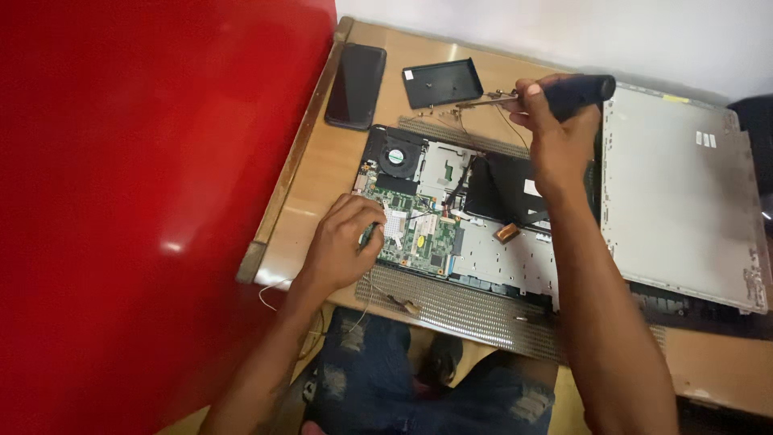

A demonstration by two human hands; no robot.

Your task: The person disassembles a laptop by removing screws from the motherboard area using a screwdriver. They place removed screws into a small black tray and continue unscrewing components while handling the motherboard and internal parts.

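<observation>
Both hands: L point(342, 246) on motherboard point(415, 229), R point(555, 133) w/ screwdriver point(576, 93).

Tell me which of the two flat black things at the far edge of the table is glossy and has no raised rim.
The black phone, lying at the far left corner beside the red surface. The other one, the black plastic cover to its right, is matt with raised edges.

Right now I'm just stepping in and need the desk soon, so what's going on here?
A person is working on an opened laptop on a wooden desk. The left hand rests on the green circuit board near the fan. The right hand holds a dark-handled screwdriver above the far edge. The grey bottom cover lies to the right; a phone lies at the far corner.
</observation>
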